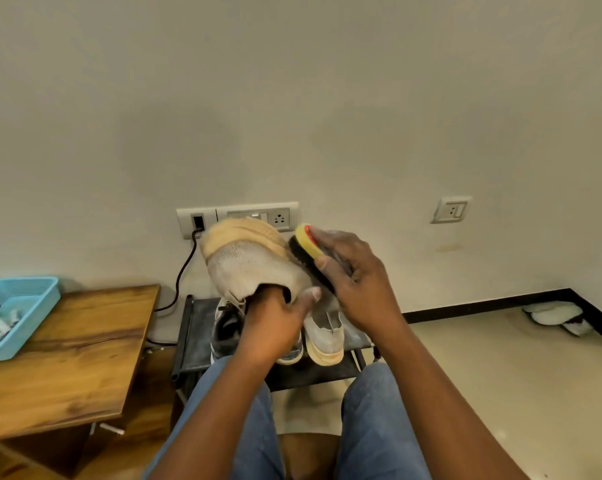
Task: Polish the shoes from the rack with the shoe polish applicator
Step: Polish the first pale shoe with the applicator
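A dark shoe rack [202,341] stands by the wall, with a wooden tabletop [84,348] and blue basket [32,299] to its left. Above the rack, the left hand [275,323] is tucked inside a pale shoe [247,261], gripping it. The right hand [355,278] curls around the shoe polish applicator [304,245], which touches the shoe.

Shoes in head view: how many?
3 clear: a beige knit shoe on the left hand, its mate and a dark sneaker on the rack. The hand may hide more.

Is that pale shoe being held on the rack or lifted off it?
Lifted off. The left hand, fingers inside its opening, holds the shoe up above the rack, while the right hand presses the applicator against it.
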